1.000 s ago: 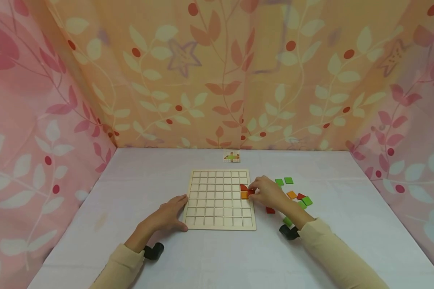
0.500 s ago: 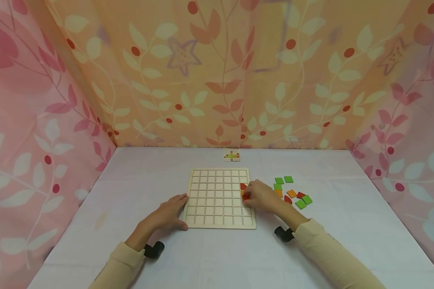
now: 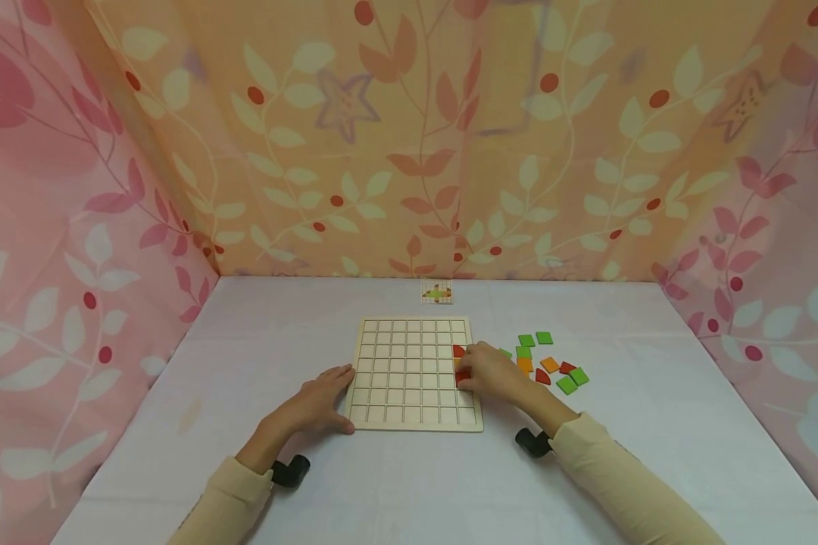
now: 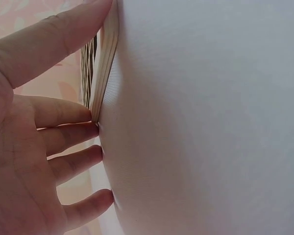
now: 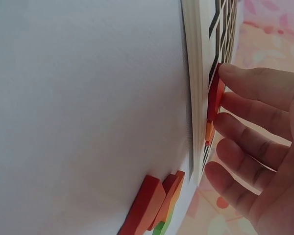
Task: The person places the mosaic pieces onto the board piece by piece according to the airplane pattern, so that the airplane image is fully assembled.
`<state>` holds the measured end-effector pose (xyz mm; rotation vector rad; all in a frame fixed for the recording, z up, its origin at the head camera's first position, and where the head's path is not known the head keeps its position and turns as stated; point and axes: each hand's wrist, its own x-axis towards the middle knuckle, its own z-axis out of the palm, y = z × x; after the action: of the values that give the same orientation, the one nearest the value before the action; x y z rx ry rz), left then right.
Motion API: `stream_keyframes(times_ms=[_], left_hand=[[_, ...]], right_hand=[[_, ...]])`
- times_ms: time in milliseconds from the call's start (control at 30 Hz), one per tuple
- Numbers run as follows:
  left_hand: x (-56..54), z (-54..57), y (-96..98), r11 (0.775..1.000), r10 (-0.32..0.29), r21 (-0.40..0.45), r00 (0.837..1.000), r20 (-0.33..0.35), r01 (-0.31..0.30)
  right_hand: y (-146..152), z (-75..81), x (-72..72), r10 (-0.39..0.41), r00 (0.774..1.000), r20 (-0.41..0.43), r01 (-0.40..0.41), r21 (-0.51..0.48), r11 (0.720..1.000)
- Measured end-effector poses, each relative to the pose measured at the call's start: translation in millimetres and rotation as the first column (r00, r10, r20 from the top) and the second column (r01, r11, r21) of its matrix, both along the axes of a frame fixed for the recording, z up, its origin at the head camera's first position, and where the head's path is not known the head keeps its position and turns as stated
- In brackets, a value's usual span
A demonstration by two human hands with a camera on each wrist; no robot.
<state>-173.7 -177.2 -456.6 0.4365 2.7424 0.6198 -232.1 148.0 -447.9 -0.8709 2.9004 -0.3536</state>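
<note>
Between the thumb and index finger of the right hand (image 5: 259,117) is a red tile (image 5: 215,95), pinched by those two tips, while the other three fingers are held slightly apart; whether the tile is seated fully flat cannot be told. Under those fingers the tile lies at the right-hand column of the wooden grid board (image 3: 411,378). Just beyond the fingertips, in the same column, come an orange tile (image 5: 209,131) and then a red quarter-round piece (image 3: 459,350). To the right of the right fingers, loose pieces lie scattered on the white cloth (image 3: 409,484): a green square (image 3: 523,353) touching an orange square (image 3: 525,365), then a red quarter-round (image 3: 542,376), and farther out more green, orange and red ones. Well to the left of the right fingers, the left hand (image 3: 320,399) has its fingers straight and spread, their tips against the board's left edge, its thumb apart from them at the near corner. Farther beyond both hands' fingers, past the board's far edge, lies a small patterned card (image 3: 437,291), and behind it hangs a leaf-print curtain (image 3: 409,151).
</note>
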Motion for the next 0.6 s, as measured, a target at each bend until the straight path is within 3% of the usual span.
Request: stream_keyframes(times_ms=[600], left_hand=[[-1.0, -0.6, -0.2, 1.000, 0.010, -0.005, 1.000, 0.010, -0.010]], right_hand=[[-2.6, 3.2, 2.8, -0.009, 1.000, 0.026, 0.009, 0.006, 1.000]])
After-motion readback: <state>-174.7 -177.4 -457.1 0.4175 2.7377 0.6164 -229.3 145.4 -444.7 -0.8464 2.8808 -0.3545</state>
